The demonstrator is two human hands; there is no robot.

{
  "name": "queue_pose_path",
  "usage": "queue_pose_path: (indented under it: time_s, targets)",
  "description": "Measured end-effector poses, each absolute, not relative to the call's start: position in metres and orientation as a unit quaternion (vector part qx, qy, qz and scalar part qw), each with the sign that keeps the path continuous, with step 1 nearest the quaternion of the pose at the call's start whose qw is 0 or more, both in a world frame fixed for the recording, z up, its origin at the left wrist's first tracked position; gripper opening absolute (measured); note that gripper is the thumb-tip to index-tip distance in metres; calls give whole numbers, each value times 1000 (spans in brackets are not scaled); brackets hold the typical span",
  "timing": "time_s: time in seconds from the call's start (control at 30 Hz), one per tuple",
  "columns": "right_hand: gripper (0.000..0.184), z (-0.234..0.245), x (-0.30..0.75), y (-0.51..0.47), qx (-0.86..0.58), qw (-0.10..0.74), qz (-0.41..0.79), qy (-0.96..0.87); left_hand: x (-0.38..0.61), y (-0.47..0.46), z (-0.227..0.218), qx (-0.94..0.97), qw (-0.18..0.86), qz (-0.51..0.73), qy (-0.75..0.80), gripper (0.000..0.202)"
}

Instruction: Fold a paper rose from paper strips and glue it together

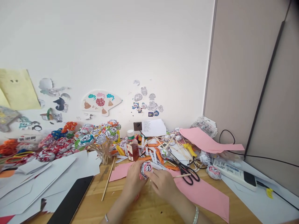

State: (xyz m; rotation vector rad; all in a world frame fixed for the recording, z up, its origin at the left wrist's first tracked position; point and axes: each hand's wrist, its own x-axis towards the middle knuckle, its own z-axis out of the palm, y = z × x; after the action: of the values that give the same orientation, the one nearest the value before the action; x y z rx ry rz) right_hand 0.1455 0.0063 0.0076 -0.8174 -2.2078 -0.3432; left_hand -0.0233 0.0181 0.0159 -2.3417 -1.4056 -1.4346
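Paper flower (145,167) | left hand (135,175): grip pinching it | right hand (162,184): touching, pinch can't be told | its base hidden

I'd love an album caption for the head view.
Left hand holding a paper rosette, right hand touching it, above a wooden table, scissors and pink paper close by.

crinkly paper flower (145,167) in front of the shiny see-through jar (133,146), smooth wood table (93,202) under the jar, flat dull pink paper (205,196) and smooth black plastic scissor handles (184,170) to its right, plain wooden sticks (106,152) to its left
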Motion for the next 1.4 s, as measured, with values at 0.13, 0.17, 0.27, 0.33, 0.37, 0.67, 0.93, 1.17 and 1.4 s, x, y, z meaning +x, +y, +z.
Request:
queue_pose_path:
  time_s: [0.13, 0.17, 0.27, 0.33, 0.37, 0.67, 0.93, 1.17, 1.4]
  targets:
    - [36, 8, 148, 6, -311, 384, -146, -857, -21, 15, 18, -756, 6, -461, -465, 33]
    - [35, 9, 149, 6, -309, 387, -149, -856, -21, 14, 19, -756, -5, -460, -466, 32]
    - [32, 12, 151, 6, -311, 388, -151, -855, -19, 12, 21, -756, -44, -460, -463, 30]
    - [29, 13, 151, 6, -317, 382, -151, -855, -17, 10, 22, -754, -69, -465, -458, 31]
    - [28, 14, 151, 6, -322, 379, -152, -854, -17, 10, 22, -752, -79, -470, -456, 31]
    - [27, 15, 151, 7, -334, 372, -156, -852, -15, 11, 19, -746, -114, -502, -422, 32]
    - [31, 14, 151, 7, -334, 363, -143, -858, -13, 10, 21, -723, -158, -515, -433, 34]
    - [32, 17, 153, 5, -326, 411, -100, -845, -17, 12, 18, -701, -195, -533, -432, 45]
    - [24, 20, 154, 4, -328, 517, -45, -789, -13, 13, 16, -684, -206, -542, -443, 45]
